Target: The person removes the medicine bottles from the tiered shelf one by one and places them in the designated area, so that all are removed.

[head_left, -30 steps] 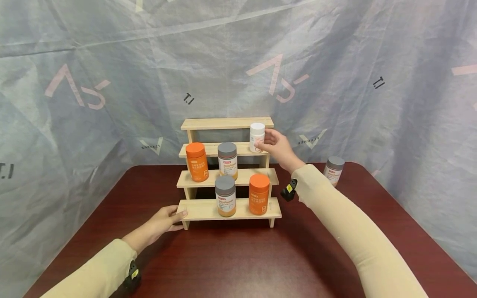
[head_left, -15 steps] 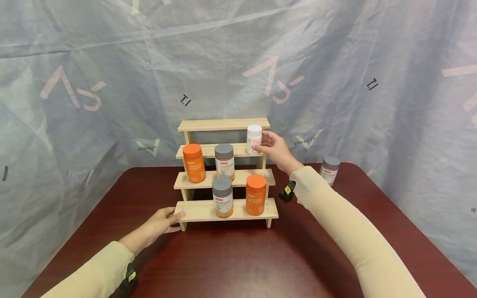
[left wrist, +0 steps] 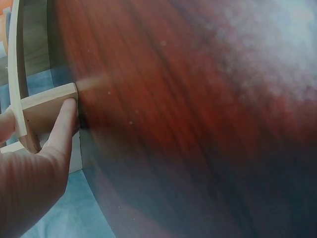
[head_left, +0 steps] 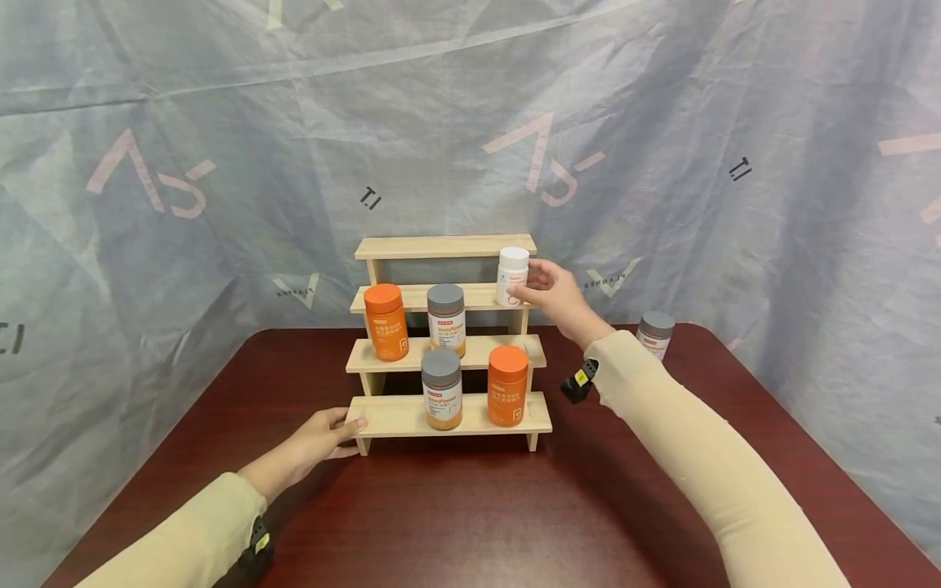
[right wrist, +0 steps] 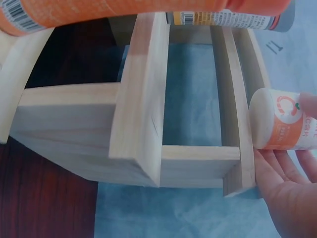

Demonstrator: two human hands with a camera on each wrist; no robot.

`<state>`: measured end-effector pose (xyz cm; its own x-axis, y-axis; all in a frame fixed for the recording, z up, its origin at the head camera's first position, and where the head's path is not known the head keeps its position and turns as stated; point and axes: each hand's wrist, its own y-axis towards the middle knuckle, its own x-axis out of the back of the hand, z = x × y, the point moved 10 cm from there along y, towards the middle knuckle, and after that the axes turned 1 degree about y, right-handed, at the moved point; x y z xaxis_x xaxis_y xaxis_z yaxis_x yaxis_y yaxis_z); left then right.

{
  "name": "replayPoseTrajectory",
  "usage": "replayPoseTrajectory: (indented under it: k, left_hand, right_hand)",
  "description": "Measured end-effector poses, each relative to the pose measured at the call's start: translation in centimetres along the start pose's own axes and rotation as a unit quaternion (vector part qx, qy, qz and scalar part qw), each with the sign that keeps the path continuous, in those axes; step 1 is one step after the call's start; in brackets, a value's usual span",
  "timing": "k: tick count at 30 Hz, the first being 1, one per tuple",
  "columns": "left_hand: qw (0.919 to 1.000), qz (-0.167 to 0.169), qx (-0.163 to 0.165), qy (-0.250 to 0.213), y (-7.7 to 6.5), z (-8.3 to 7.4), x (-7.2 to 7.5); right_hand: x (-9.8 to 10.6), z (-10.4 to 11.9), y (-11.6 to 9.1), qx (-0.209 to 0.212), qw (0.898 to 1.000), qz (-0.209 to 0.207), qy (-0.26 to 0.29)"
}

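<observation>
A four-step wooden display rack [head_left: 393, 415] stands on the dark red table. My left hand [head_left: 318, 439] grips the left end of its lowest step, thumb on top; in the left wrist view one finger lies along the end support [left wrist: 52, 106]. Over at the second step from the top, my right hand [head_left: 562, 302] holds a small white pill bottle [head_left: 512, 276] upright between thumb and fingers, near the right end. The right wrist view shows the bottle's base [right wrist: 261, 119] close against that step; whether its weight rests there I cannot tell.
On the lower two steps stand two orange jars [head_left: 507, 388] [head_left: 387, 322] and two grey-lidded jars [head_left: 442, 390] [head_left: 447, 318]. Another grey-lidded jar [head_left: 656, 333] stands at the table's back right, partly behind the right sleeve. A grey cloth [head_left: 441, 122] hangs behind.
The white pill bottle and my right hand have shifted slightly right along the step. My left hand keeps its grip on the rack. The whole head view has swayed a little.
</observation>
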<state>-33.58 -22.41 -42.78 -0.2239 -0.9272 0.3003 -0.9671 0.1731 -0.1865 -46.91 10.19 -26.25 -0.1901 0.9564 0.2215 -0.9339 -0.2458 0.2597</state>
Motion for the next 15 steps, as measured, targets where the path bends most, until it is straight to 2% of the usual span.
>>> replayPoseTrajectory:
  k: [15]
  left_hand:
    - [1.0,0.003,0.004,0.003,0.1,0.3,-0.1]
  right_hand:
    - [1.9,-0.2,-0.1,-0.002,0.999,-0.031,-0.032]
